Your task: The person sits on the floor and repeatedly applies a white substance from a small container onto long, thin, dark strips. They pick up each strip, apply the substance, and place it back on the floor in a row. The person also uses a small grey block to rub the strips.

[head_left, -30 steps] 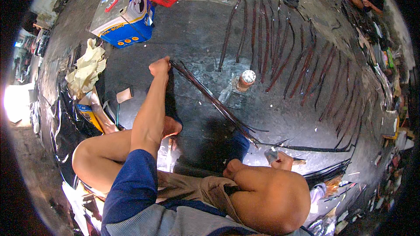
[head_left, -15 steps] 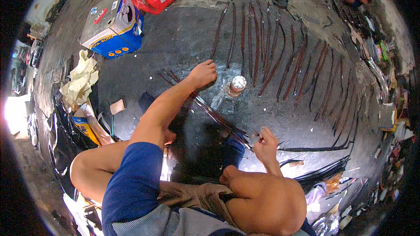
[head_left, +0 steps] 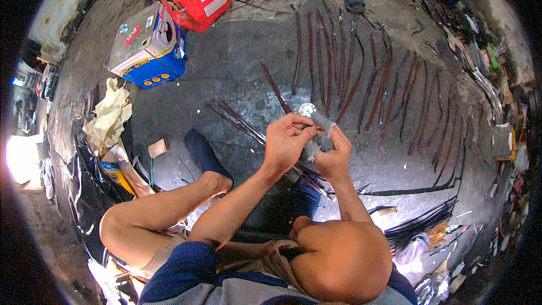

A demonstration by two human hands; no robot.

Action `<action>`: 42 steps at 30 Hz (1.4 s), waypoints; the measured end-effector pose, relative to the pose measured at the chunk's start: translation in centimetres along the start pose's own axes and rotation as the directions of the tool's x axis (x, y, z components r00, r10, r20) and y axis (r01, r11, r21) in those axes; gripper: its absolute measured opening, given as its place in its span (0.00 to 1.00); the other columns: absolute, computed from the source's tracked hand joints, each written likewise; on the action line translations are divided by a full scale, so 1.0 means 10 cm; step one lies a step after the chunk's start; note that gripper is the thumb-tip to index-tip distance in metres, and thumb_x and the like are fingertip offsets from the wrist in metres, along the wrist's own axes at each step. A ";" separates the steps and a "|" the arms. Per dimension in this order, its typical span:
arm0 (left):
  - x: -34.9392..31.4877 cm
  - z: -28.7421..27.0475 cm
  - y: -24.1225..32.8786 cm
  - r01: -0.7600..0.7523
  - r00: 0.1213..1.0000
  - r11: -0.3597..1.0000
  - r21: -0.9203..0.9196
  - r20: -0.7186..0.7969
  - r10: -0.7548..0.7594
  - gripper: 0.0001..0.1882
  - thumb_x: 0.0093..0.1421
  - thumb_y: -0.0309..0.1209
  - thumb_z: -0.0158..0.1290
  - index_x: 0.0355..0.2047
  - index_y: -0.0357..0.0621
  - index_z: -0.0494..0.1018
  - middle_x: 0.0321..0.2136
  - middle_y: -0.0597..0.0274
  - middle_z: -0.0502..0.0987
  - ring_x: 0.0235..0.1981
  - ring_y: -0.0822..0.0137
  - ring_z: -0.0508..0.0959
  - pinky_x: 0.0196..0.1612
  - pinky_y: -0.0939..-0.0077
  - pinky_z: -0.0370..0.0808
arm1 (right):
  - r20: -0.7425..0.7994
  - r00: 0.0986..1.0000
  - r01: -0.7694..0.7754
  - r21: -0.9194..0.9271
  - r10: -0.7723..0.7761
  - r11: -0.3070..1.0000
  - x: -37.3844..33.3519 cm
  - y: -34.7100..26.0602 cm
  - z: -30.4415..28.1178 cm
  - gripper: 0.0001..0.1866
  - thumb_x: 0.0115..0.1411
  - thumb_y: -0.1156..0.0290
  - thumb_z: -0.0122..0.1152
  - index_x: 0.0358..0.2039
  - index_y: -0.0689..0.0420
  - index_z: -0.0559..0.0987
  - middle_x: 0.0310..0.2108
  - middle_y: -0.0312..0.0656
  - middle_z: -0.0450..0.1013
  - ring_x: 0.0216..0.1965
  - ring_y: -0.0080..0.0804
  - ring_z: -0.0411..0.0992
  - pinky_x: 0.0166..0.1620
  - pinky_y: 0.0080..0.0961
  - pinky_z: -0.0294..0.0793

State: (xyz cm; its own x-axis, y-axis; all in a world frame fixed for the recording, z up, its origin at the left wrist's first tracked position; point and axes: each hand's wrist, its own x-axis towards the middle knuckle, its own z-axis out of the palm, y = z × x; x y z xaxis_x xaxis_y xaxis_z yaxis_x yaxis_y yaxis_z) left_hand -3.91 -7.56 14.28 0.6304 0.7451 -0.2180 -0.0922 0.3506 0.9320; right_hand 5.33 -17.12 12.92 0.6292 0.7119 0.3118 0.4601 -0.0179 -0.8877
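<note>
While the person sits on the dark stained floor [head_left: 237, 73], both hands meet above it: the left hand [head_left: 285, 142] and right hand [head_left: 334, 155] grip a small grey tube with a white round cap [head_left: 314, 117] between them. Beyond lie long thin dark reddish strips [head_left: 361, 73], then a blue cardboard box [head_left: 148, 48].
</note>
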 end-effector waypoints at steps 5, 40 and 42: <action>-0.04 0.06 0.07 -0.007 0.999 1.000 0.012 -0.054 0.008 0.05 0.56 0.18 0.59 0.34 0.34 0.77 0.27 0.60 0.81 0.25 0.76 0.79 0.30 0.86 0.75 | 0.013 0.997 0.074 -0.131 -0.073 0.989 -0.04 -0.07 -0.13 0.14 0.45 0.74 0.69 0.35 0.59 0.82 0.27 0.44 0.73 0.27 0.39 0.74 0.31 0.31 0.72; 0.88 -1.62 0.45 -0.010 0.974 0.984 -0.176 -0.226 -0.030 0.04 0.59 0.26 0.61 0.33 0.38 0.80 0.28 0.62 0.80 0.28 0.72 0.79 0.31 0.82 0.79 | 0.109 0.989 -0.064 -0.285 0.099 0.956 -0.85 0.06 -0.78 0.05 0.48 0.79 0.66 0.28 0.63 0.83 0.18 0.41 0.70 0.19 0.26 0.65 0.24 0.24 0.60; 0.99 -1.86 0.31 0.045 0.951 0.986 -0.164 -0.296 -0.092 0.05 0.59 0.27 0.61 0.32 0.38 0.79 0.27 0.63 0.79 0.28 0.72 0.79 0.30 0.82 0.78 | 0.048 0.979 -0.174 -0.323 0.199 0.930 -1.08 0.17 -0.87 0.13 0.46 0.67 0.74 0.18 0.60 0.78 0.15 0.44 0.66 0.17 0.38 0.64 0.23 0.35 0.60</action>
State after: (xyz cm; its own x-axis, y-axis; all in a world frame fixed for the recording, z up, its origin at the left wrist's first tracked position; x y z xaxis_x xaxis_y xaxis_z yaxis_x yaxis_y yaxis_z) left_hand -12.25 11.47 9.58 0.3792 0.8441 -0.3790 -0.1888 0.4716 0.8614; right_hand 4.77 -30.95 10.99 0.6775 0.7269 0.1121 0.5213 -0.3671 -0.7704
